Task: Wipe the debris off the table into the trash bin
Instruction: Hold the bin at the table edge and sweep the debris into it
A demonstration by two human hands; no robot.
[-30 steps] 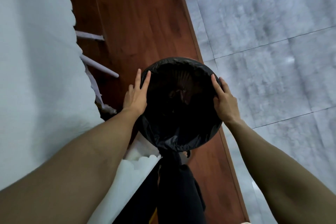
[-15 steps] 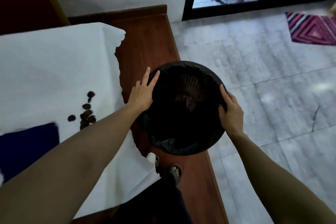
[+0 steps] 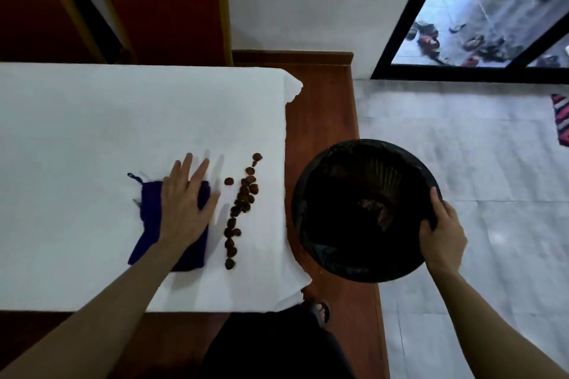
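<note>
The left hand (image 3: pixel 181 209) lies flat on a dark blue cloth (image 3: pixel 172 224) on the white-covered table (image 3: pixel 92 120), fingers (image 3: pixel 197 175) spread and extended, palm pressing the cloth down; nothing is pinched. The debris (image 3: pixel 241 209), small brown pieces that look like seeds or nut shells, though the view is too soft to say which, lies just to the bin side of the cloth. Its long axis runs roughly parallel to the table's end edge. The trash bin (image 3: pixel 366 209), lined with a black bag, sits beyond that edge and below table level. The right hand (image 3: pixel 443 237) grips the bin's rim on the side away from the table, fingers curled over the rim. The left hand is the nearer to the debris; a sweep from it would run straight across the line's long axis toward the bin.
</note>
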